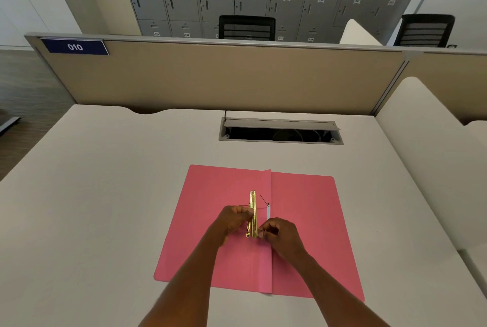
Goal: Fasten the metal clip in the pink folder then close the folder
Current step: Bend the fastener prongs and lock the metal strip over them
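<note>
The pink folder [303,221] lies open and flat on the white desk [105,208], its fold running away from me. A gold metal clip bar [253,203] stands just left of the fold. My left hand [233,221] grips the bar at its middle from the left. My right hand [278,233] pinches a thin wire prong at the bar's near end. Another thin prong [263,199] sticks up by the fold, next to a small silver strip [268,213].
An open cable hatch [280,133] with a raised grey lid sits in the desk behind the folder. A beige partition [224,76] with a blue "010" label [75,47] closes the far edge. A white side panel [421,142] stands on the right.
</note>
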`<act>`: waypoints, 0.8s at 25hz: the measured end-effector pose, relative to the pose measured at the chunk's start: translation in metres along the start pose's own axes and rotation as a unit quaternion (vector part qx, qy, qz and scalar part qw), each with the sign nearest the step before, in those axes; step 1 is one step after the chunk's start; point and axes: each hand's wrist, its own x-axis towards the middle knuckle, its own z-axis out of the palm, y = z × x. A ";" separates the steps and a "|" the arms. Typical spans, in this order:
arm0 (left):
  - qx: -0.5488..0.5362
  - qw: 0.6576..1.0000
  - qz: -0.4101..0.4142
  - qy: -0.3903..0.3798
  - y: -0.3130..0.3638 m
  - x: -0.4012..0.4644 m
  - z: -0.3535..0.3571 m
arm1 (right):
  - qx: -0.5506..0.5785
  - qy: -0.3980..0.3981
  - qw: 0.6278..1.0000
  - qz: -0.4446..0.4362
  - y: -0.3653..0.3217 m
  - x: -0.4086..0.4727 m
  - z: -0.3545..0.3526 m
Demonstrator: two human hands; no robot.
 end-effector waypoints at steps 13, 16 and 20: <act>-0.003 1.000 0.021 -0.010 -0.002 0.001 0.007 | -0.020 -0.006 1.000 -0.004 0.001 0.003 0.001; -0.001 1.000 0.016 -0.001 -0.002 0.002 0.008 | -0.011 -0.012 1.000 -0.006 0.001 0.003 0.000; -0.005 1.000 0.015 0.002 -0.003 0.002 0.010 | 0.006 -0.026 1.000 -0.005 0.000 0.001 -0.009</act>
